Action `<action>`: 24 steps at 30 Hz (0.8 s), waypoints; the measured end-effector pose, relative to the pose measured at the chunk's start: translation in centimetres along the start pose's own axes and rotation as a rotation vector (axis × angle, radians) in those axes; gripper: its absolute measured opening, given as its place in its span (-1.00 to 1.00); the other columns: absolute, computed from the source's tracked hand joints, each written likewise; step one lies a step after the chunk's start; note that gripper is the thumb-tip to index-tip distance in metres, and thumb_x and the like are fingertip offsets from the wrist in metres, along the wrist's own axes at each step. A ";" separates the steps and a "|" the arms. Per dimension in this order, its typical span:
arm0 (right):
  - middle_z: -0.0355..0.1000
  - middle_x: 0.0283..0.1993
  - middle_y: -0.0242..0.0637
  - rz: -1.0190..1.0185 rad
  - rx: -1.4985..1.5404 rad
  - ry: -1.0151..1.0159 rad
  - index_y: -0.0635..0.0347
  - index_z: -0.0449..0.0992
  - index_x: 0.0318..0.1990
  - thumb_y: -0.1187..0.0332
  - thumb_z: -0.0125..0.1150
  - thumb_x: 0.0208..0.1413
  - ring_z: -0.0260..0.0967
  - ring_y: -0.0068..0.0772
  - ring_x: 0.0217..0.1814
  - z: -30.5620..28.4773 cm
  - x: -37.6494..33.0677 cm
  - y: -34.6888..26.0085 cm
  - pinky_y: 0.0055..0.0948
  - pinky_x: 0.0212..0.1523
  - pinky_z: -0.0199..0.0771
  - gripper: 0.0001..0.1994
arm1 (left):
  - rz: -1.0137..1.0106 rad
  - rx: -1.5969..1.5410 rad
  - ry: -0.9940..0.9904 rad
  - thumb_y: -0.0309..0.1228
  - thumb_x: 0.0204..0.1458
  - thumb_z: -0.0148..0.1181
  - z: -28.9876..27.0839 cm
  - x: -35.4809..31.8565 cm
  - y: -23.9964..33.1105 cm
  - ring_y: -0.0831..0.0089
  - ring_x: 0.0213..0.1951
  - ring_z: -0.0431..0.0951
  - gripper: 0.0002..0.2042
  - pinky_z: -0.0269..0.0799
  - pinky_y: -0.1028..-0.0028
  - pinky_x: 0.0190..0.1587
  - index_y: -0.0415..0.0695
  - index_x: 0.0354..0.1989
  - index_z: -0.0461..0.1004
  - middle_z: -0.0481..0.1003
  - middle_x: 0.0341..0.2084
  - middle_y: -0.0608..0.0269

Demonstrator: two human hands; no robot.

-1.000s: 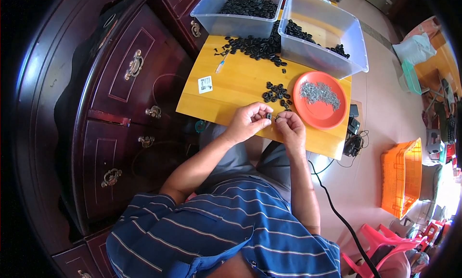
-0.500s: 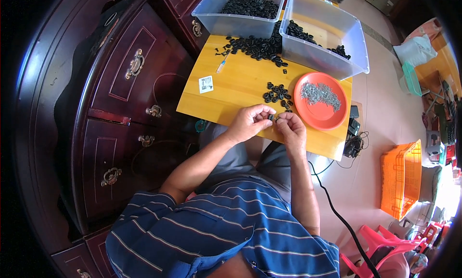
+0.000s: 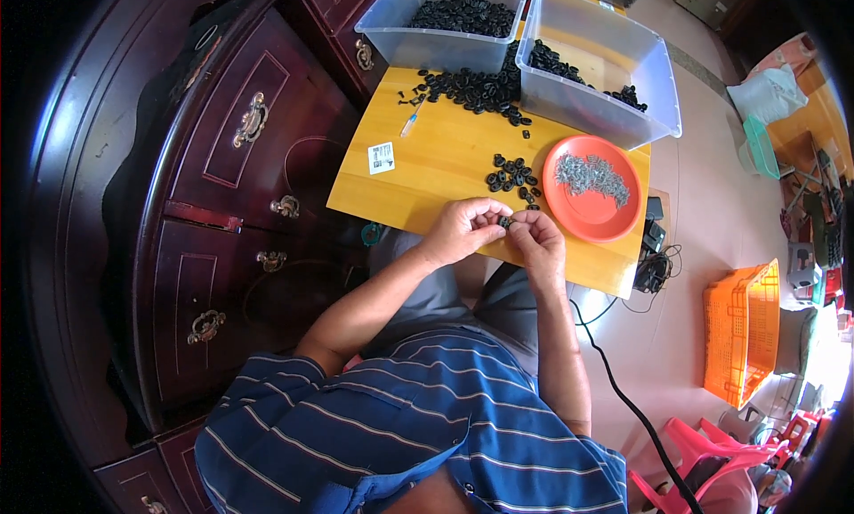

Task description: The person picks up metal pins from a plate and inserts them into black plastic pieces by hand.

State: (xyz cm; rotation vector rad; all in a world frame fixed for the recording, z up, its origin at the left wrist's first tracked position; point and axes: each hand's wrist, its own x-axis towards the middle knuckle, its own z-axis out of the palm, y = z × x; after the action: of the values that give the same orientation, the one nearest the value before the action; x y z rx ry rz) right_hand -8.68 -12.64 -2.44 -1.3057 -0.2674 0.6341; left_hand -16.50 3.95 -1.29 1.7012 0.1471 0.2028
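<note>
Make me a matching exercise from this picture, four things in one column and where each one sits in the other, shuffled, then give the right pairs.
Things:
1. Orange plate
2. Small black ring
3. Orange crate
4. White label

Places:
A. On the floor, right of the table
B. Between the left hand and right hand
C. On the wooden tabletop, left part
D. On the table in front of the clear bins, holding grey metal pieces

Pairs: 1-D, 2-B, 3-A, 4-C

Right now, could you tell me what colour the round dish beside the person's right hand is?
The dish is orange-red, clearest in the head view.
</note>
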 end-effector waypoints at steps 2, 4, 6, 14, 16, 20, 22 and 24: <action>0.49 -0.30 -0.51 0.000 0.002 0.005 0.28 0.53 -0.09 0.50 0.22 0.25 0.39 -0.75 -0.27 0.0 0.0 0.1 -0.71 -0.20 0.40 -0.88 | 0.006 0.007 0.002 -0.63 0.08 0.31 0.1 0.0 0.2 0.80 -0.42 0.43 -0.75 0.42 0.71 -0.32 -0.19 -0.05 0.59 0.48 -0.43 0.53; 0.49 -0.30 -0.51 0.000 0.005 0.010 0.28 0.53 -0.09 0.50 0.22 0.25 0.39 -0.75 -0.27 0.0 -0.1 0.1 -0.71 -0.20 0.40 -0.87 | 0.012 0.013 0.005 -0.63 0.08 0.31 0.1 0.0 0.2 0.81 -0.43 0.42 -0.75 0.42 0.71 -0.33 -0.19 -0.06 0.59 0.48 -0.44 0.54; 0.50 -0.29 -0.50 0.026 0.024 0.000 0.28 0.53 -0.08 0.51 0.22 0.25 0.40 -0.75 -0.28 0.0 -0.2 0.0 -0.71 -0.20 0.41 -0.87 | 0.018 0.033 -0.001 -0.63 0.07 0.33 0.0 -0.1 0.1 0.81 -0.43 0.41 -0.76 0.40 0.71 -0.35 -0.18 -0.07 0.61 0.48 -0.45 0.54; 0.54 -0.28 -0.45 0.099 0.049 -0.043 0.30 0.54 -0.08 0.49 0.24 0.24 0.43 -0.71 -0.30 -0.3 0.1 -0.9 -0.69 -0.24 0.42 -0.86 | 0.072 0.078 -0.009 -0.61 0.03 0.37 -0.3 0.2 0.7 0.79 -0.48 0.36 -0.75 0.33 0.69 -0.42 -0.16 -0.09 0.64 0.44 -0.50 0.52; 0.54 -0.29 -0.45 0.119 0.058 -0.050 0.31 0.54 -0.09 0.49 0.24 0.24 0.43 -0.71 -0.31 -0.5 0.2 -0.8 -0.69 -0.25 0.42 -0.86 | 0.093 0.097 -0.013 -0.61 0.02 0.37 -0.4 0.3 1.0 0.79 -0.49 0.35 -0.75 0.32 0.69 -0.42 -0.15 -0.09 0.64 0.43 -0.50 0.52; 0.56 -0.29 -0.43 0.143 0.106 -0.071 0.30 0.56 -0.08 0.46 0.26 0.25 0.46 -0.67 -0.32 -0.7 0.1 -0.8 -0.66 -0.22 0.48 -0.85 | 0.121 0.122 -0.060 -0.61 0.04 0.36 -0.6 0.4 1.7 0.77 -0.47 0.36 -0.74 0.32 0.67 -0.42 -0.14 -0.07 0.65 0.45 -0.47 0.48; 0.56 -0.28 -0.42 0.158 0.111 -0.074 0.30 0.56 -0.08 0.44 0.26 0.26 0.47 -0.66 -0.31 -0.6 -0.1 -1.2 -0.64 -0.20 0.51 -0.85 | 0.120 0.126 -0.082 -0.60 0.05 0.35 -0.7 0.4 1.8 0.77 -0.46 0.37 -0.74 0.32 0.66 -0.41 -0.14 -0.07 0.65 0.46 -0.46 0.48; 0.57 -0.27 -0.39 0.175 0.134 -0.097 0.28 0.58 -0.08 0.41 0.26 0.27 0.49 -0.64 -0.29 -0.5 -0.3 -1.5 -0.61 -0.17 0.55 -0.84 | 0.184 0.207 -0.082 -0.60 0.06 0.34 -0.7 0.4 1.8 0.71 -0.45 0.40 -0.74 0.35 0.62 -0.39 -0.14 -0.06 0.64 0.49 -0.43 0.43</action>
State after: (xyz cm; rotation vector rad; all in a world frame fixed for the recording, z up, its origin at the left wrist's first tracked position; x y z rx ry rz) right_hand -8.25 -13.35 -1.10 -1.1788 -0.1879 0.8513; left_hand -16.30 4.51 0.63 1.9269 -0.0520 0.2608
